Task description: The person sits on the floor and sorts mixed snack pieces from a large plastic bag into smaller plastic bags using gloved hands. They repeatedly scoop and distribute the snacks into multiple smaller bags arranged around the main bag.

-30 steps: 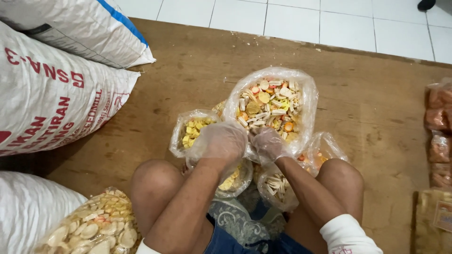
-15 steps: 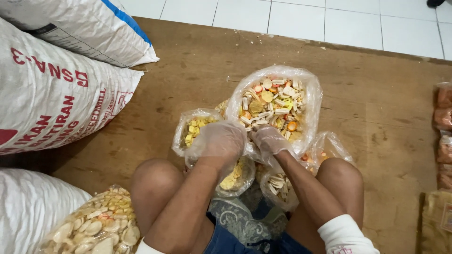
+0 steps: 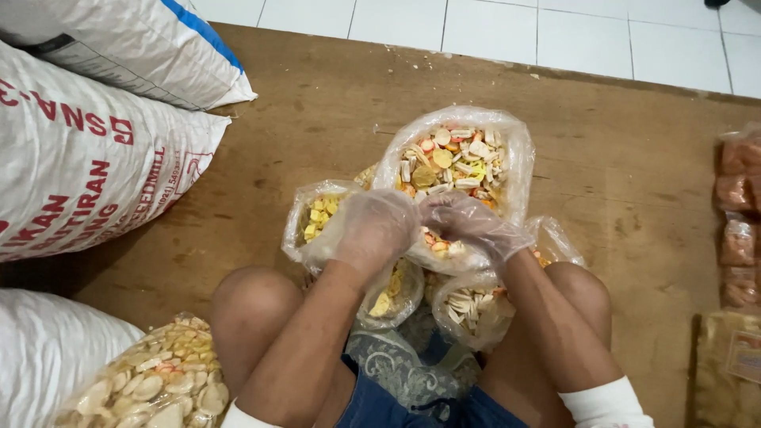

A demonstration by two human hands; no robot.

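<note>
I sit on a brown board with several clear plastic bags of mixed crackers between my knees. The biggest open bag (image 3: 464, 154) holds mixed white, yellow and orange pieces. My left hand (image 3: 372, 230), in a thin clear glove, is curled over the near rim of that bag, next to a small bag of yellow pieces (image 3: 317, 218). My right hand (image 3: 468, 226), also gloved, pinches the front rim of the big bag with bent fingers. Smaller bags (image 3: 472, 309) lie under my wrists.
Large white woven sacks (image 3: 87, 150) are stacked at the left. A bag of pale round crackers (image 3: 151, 384) lies by my left knee. Packets of reddish snacks (image 3: 741, 222) line the right edge. White floor tiles (image 3: 555, 40) run beyond the board.
Both hands stay at the front rim of the big bag; the fingers have shifted only slightly.
</note>
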